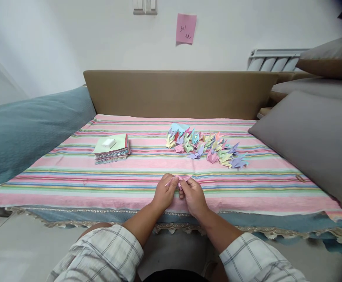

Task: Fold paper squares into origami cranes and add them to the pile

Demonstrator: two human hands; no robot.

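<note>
A small folded pink paper crane [179, 178] is pinched between my two hands above the front part of the striped cloth. My left hand [165, 191] grips its left side with thumb and fingers. On the other side, my right hand [193, 195] pinches it, thumb on top. Fingers cover much of the paper, so its lower part is hidden. Beyond my hands lies a pile of colourful folded paper cranes [200, 150]. Left of them sits a stack of square coloured paper [112, 154] with a small white block [109, 143] on top.
The striped cloth [71, 178] covers a sofa seat with a brown backrest [177, 94]. Grey cushions [314, 145] crowd the right side; a blue-covered armrest [36, 125] bounds the left. A pink note [186, 29] sticks to the wall.
</note>
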